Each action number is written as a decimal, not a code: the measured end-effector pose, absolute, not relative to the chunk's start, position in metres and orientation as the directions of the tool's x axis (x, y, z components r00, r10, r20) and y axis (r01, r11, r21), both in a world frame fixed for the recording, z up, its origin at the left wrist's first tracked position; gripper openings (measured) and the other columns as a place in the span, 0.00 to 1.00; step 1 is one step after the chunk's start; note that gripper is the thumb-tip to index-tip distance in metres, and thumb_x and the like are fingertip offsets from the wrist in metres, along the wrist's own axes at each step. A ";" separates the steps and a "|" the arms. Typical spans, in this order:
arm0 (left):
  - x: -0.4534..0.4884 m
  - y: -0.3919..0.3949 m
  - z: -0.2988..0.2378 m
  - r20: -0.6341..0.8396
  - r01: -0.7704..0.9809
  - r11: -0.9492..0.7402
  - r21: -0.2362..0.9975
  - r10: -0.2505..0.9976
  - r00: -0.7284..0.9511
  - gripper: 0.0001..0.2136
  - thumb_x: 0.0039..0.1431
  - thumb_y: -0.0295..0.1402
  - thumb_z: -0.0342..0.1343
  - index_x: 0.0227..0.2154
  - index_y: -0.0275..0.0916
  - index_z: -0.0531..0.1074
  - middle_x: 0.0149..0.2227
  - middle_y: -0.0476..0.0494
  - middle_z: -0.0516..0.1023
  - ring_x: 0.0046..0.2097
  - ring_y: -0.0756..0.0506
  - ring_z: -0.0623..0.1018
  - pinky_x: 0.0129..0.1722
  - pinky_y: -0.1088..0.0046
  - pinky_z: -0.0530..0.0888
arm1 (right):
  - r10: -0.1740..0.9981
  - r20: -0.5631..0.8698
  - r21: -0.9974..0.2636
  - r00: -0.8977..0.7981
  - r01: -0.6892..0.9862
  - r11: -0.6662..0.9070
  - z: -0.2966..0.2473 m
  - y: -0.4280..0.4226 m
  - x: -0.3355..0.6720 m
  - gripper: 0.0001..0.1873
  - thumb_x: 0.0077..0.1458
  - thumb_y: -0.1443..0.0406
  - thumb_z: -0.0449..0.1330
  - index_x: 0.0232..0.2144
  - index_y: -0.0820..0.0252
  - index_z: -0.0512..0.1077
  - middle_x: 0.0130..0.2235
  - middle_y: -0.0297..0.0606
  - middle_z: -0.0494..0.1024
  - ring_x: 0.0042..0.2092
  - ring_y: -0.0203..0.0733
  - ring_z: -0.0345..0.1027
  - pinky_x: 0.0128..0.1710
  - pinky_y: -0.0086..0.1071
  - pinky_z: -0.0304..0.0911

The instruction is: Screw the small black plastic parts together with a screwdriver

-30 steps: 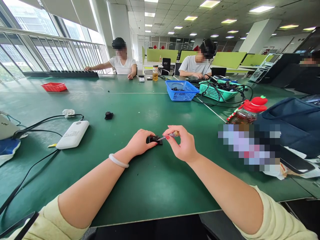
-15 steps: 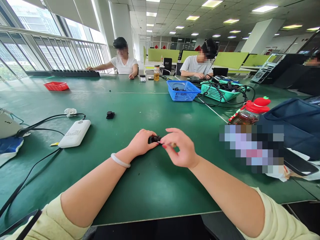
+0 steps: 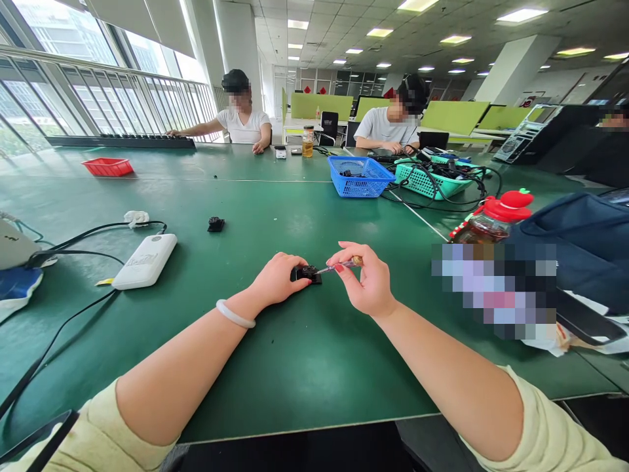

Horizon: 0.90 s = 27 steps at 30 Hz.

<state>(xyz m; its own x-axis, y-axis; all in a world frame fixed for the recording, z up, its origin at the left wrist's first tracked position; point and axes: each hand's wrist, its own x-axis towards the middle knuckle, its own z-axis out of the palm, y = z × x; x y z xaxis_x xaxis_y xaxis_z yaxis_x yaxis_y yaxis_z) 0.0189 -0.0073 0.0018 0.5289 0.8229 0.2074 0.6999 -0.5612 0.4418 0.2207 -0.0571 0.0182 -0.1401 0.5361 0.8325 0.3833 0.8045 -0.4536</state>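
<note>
A small black part (image 3: 307, 273) lies on the green table (image 3: 304, 354) in front of me. My left hand (image 3: 276, 278) is closed on its left side and pins it down. My right hand (image 3: 365, 280) pinches a small screwdriver (image 3: 339, 265) with a clear handle, its tip resting on top of the black part. A second small black part (image 3: 215, 223) sits alone farther back to the left.
A white power bank (image 3: 145, 261) with black cables lies at the left. A blue basket (image 3: 358, 176), a teal basket of cables (image 3: 425, 179) and a red tray (image 3: 107, 166) stand farther back. A red-capped bottle (image 3: 491, 219) and dark bag (image 3: 580, 242) sit right. Two people sit across.
My right hand dipped toward the part with its fingers over the screwdriver, then came back up with the tip on the part again. My left hand stayed put.
</note>
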 end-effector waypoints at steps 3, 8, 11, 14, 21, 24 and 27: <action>0.019 -0.008 0.002 0.206 0.700 -0.564 0.439 0.821 0.532 0.14 0.55 0.41 0.58 0.42 0.42 0.75 0.42 0.45 0.79 0.48 0.38 0.73 0.49 0.60 0.71 | 0.510 0.845 -0.418 -0.162 0.394 0.818 0.019 -0.057 0.220 0.07 0.58 0.69 0.55 0.37 0.52 0.63 0.32 0.32 0.78 0.34 0.41 0.75 0.55 0.51 0.67; 0.019 -0.007 0.001 0.211 0.701 -0.560 0.442 0.824 0.525 0.14 0.55 0.42 0.58 0.42 0.42 0.75 0.43 0.45 0.79 0.48 0.39 0.73 0.50 0.60 0.70 | 0.425 0.857 -0.292 -0.290 0.407 0.865 0.019 -0.058 0.219 0.11 0.55 0.72 0.55 0.37 0.51 0.64 0.30 0.29 0.78 0.30 0.38 0.74 0.54 0.50 0.67; 0.018 -0.007 0.001 0.216 0.696 -0.570 0.436 0.817 0.534 0.14 0.56 0.42 0.57 0.42 0.42 0.75 0.42 0.44 0.79 0.48 0.38 0.73 0.50 0.60 0.71 | 0.394 0.850 -0.247 -0.349 0.397 0.884 0.021 -0.060 0.217 0.12 0.54 0.73 0.54 0.37 0.50 0.64 0.29 0.27 0.78 0.29 0.39 0.74 0.54 0.51 0.68; 0.018 -0.007 0.001 0.218 0.695 -0.577 0.430 0.813 0.540 0.14 0.56 0.41 0.57 0.42 0.41 0.75 0.42 0.45 0.80 0.47 0.39 0.74 0.49 0.61 0.71 | 0.387 0.865 -0.255 -0.319 0.384 0.887 0.023 -0.063 0.216 0.12 0.54 0.73 0.55 0.37 0.50 0.64 0.30 0.28 0.78 0.29 0.39 0.75 0.53 0.50 0.69; 0.019 -0.008 0.001 0.228 0.685 -0.581 0.439 0.810 0.541 0.14 0.56 0.41 0.57 0.42 0.41 0.75 0.42 0.45 0.80 0.46 0.39 0.74 0.49 0.61 0.71 | 0.367 0.867 -0.231 -0.337 0.382 0.895 0.023 -0.062 0.214 0.12 0.54 0.74 0.54 0.37 0.51 0.64 0.30 0.28 0.78 0.29 0.37 0.74 0.52 0.49 0.69; 0.018 -0.007 0.000 0.223 0.690 -0.572 0.443 0.816 0.533 0.14 0.55 0.41 0.57 0.42 0.41 0.75 0.42 0.45 0.80 0.48 0.39 0.73 0.49 0.61 0.71 | 0.290 0.856 -0.134 -0.428 0.358 0.924 0.023 -0.063 0.212 0.13 0.52 0.76 0.54 0.35 0.52 0.63 0.29 0.28 0.78 0.30 0.36 0.74 0.52 0.46 0.68; 0.018 -0.006 -0.001 0.215 0.694 -0.565 0.446 0.820 0.530 0.14 0.55 0.39 0.57 0.43 0.41 0.75 0.42 0.45 0.80 0.48 0.38 0.73 0.50 0.60 0.71 | 0.211 0.825 -0.034 -0.523 0.328 0.944 0.023 -0.064 0.211 0.14 0.50 0.77 0.53 0.34 0.52 0.63 0.30 0.28 0.78 0.33 0.36 0.75 0.52 0.43 0.67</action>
<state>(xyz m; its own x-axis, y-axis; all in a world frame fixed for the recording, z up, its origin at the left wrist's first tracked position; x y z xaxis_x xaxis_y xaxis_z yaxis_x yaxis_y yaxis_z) 0.0179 -0.0064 -0.0015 0.5297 0.8204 0.2152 0.6944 -0.5652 0.4455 0.2111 -0.0636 0.0231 -0.5234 0.2114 0.8255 0.3280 0.9441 -0.0338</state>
